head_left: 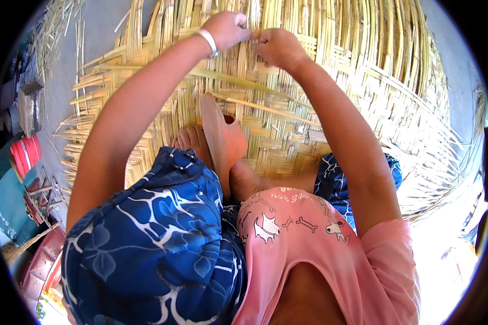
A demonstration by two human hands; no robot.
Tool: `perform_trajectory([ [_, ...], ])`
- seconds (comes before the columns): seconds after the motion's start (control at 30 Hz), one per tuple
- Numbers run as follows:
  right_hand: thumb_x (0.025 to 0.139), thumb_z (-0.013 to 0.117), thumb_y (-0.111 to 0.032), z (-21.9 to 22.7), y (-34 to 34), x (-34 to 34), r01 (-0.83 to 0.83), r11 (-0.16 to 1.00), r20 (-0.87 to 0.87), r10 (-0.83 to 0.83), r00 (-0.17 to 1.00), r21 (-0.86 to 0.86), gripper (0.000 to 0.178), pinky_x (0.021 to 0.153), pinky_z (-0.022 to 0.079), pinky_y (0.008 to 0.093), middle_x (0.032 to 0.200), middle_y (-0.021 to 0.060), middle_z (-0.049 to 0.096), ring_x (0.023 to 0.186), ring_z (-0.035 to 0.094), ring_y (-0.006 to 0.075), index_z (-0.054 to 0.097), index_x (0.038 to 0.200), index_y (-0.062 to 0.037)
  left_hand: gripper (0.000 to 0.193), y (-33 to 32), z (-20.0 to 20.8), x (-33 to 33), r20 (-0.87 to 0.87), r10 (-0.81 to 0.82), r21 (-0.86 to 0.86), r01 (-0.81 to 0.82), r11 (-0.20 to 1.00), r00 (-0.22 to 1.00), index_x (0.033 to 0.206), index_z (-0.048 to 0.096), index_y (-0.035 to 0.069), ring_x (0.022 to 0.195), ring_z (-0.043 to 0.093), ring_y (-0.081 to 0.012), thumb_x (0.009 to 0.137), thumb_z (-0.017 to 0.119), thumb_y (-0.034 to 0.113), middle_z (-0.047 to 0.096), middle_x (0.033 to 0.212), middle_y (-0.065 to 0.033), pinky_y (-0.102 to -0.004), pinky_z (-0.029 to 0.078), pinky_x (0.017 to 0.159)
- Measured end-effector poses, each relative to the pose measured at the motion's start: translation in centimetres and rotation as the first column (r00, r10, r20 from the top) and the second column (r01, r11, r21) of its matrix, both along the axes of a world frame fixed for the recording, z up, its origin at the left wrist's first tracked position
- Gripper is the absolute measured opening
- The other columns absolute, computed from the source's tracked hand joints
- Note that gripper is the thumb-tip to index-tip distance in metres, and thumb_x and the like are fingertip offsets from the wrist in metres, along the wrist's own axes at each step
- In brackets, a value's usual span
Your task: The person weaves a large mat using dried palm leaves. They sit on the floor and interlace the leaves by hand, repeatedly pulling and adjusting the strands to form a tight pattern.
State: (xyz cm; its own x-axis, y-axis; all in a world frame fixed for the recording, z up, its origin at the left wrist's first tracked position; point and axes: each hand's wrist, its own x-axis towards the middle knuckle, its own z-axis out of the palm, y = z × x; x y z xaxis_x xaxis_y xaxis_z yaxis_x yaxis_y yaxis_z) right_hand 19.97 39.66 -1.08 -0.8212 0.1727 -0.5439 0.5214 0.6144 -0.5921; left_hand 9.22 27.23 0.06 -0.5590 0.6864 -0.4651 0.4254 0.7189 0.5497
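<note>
A large woven mat (287,141) of yellowish split-cane strips spreads beneath me. Toward its far part, my left hand (226,30), with a pale band at the wrist, is closed with its fingertips pinching at a strip. Close beside it on the right, my right hand (278,47) is closed too, thumb and fingers pressed together on a strip. The fingertips nearly meet, and the short piece between them is small and partly hidden. Upright unwoven strips (320,21) stand out beyond both hands. A loose, flat greenish strip (244,82) lies slantwise across the weave below them.
My bare foot (190,140) rests on the mat beside an orange-brown slipper (230,138). Frayed strip ends (76,130) stick out along the left edge over grey floor (100,32). Farther left are a red banded object (26,156) and a teal surface (5,203).
</note>
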Motion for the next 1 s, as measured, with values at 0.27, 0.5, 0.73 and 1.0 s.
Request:
perform_trajectory([
  [0.27,0.087,0.059,-0.023,2.2,2.5,8.9,0.306,0.913,-0.181,-0.360,0.915,-0.271,0.036,0.068,0.052,0.0306,0.091,0.0168,0.066,0.075,0.067,0.0194,0.056,0.113,0.0019,0.035,-0.4,-0.2,2.9,-0.297,0.097,0.084,-0.076,0.994,0.950,0.088,0.050,0.006,0.055,0.053,-0.0168,0.081,0.070,0.035,0.058,0.063,-0.0060,-0.0311,0.046,0.055],
  [0.5,0.088,0.056,-0.015,3.2,13.5,18.0,0.738,0.369,-0.100,-0.918,0.382,-0.566,0.033,0.068,0.052,0.0290,0.098,0.0128,0.061,0.085,0.065,0.0217,0.054,0.114,0.0058,0.035,-0.7,-0.7,1.6,-0.121,0.134,0.231,-0.104,0.967,0.983,0.079,0.054,0.004,0.060,0.054,-0.0173,0.081,0.069,0.036,0.060,0.069,-0.0070,-0.0331,0.046,0.059],
  [0.73,0.090,0.056,-0.021,-0.2,23.7,22.0,0.526,-0.254,0.245,-0.965,-0.088,-0.812,0.033,0.083,0.049,0.0382,0.103,0.0135,0.055,0.103,0.057,0.0256,0.051,0.113,0.0021,0.025,3.9,9.5,2.0,0.026,-0.168,-0.017,0.168,0.986,0.985,0.080,0.057,0.004,0.065,0.052,-0.0119,0.085,0.065,0.027,0.059,0.071,-0.0044,-0.0296,0.046,0.062],
  [1.0,0.087,0.062,-0.020,3.1,22.8,21.4,0.329,0.032,-0.017,-0.999,0.049,-0.944,0.015,0.073,0.049,0.0308,0.081,0.0035,0.060,0.074,0.057,0.0148,0.062,0.090,-0.0060,0.045,19.8,10.6,11.1,-0.158,-0.718,-0.105,0.711,0.695,0.678,0.128,0.046,0.001,0.115,0.053,-0.0256,0.090,0.054,0.022,0.053,0.126,-0.0193,-0.0362,0.040,0.102],
])
